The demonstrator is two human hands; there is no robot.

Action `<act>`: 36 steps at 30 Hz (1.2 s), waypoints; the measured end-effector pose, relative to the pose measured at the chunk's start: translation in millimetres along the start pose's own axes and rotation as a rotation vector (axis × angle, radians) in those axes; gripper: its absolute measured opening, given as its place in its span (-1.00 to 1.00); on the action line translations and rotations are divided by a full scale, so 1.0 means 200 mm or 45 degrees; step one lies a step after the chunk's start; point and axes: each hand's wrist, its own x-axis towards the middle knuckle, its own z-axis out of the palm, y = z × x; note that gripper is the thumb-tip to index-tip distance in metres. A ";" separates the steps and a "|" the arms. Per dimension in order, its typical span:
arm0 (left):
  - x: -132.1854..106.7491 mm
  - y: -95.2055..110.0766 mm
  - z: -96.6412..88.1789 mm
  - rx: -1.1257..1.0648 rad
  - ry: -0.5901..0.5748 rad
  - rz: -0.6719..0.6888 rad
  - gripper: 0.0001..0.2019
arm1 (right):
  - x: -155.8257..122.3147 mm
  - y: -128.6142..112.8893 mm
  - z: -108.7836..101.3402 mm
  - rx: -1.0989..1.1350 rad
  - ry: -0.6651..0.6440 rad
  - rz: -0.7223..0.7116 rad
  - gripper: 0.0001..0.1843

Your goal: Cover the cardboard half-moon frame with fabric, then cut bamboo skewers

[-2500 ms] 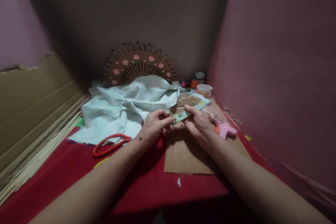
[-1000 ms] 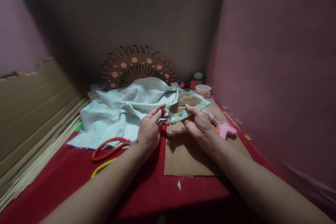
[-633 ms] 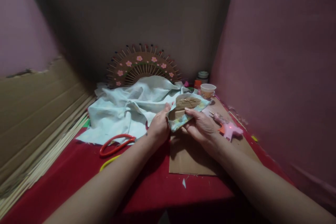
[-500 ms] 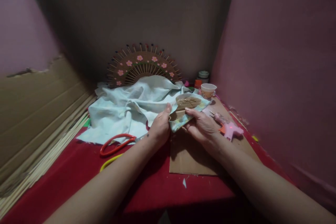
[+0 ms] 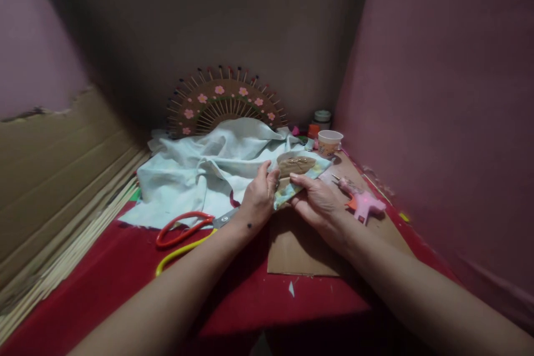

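Between my hands is a small cardboard piece (image 5: 297,166) edged with folded, light blue patterned fabric; a shiny streak, like glue, runs along its far part. My left hand (image 5: 259,192) pinches its left edge, fingers closed. My right hand (image 5: 317,200) grips the near edge, thumb on top and fingers beneath. A pink glue gun (image 5: 366,204) with an orange trigger lies right of my right hand. Scissors (image 5: 183,228) with one red and one yellow handle lie by my left forearm, which partly covers them. A large crumpled light blue cloth (image 5: 183,178) spreads behind my left hand.
A flat cardboard sheet (image 5: 300,253) lies under my hands on the red tablecloth (image 5: 233,306). Behind stand a flowered stick fan (image 5: 227,97), a paper cup (image 5: 329,143) and a lidded jar (image 5: 322,118). Thin sticks (image 5: 79,250) line the left side; a pink wall (image 5: 450,94) bounds the right.
My left hand has turned and now presses the fabric at the left edge of the cardboard piece. More of the scissors shows beside my forearm. The view has shifted slightly.
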 end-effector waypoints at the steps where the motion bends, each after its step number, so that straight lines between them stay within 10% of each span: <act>1: 0.00 0.00 0.00 0.093 -0.009 -0.024 -0.47 | 0.00 0.00 0.00 -0.005 -0.007 0.003 -0.68; 5: 0.00 0.02 -0.02 0.115 0.000 -0.055 -0.34 | 0.01 0.00 -0.01 -0.024 -0.044 0.003 -0.71; 12: 0.04 0.03 -0.11 -0.636 0.087 -0.219 -0.51 | 0.02 -0.01 0.00 0.011 -0.059 -0.007 -0.69; 18: 0.01 0.01 -0.14 -0.965 -0.225 -0.462 -0.67 | 0.02 -0.02 0.01 0.027 -0.016 -0.017 -0.69; 28: -0.03 -0.04 -0.06 -0.250 -0.024 -0.069 -0.75 | 0.02 -0.02 -0.01 0.047 0.058 -0.021 -0.67; 36: 0.01 0.01 -0.13 -0.338 0.053 -0.025 -0.70 | -0.01 0.01 0.00 -0.068 -0.159 -0.010 -0.73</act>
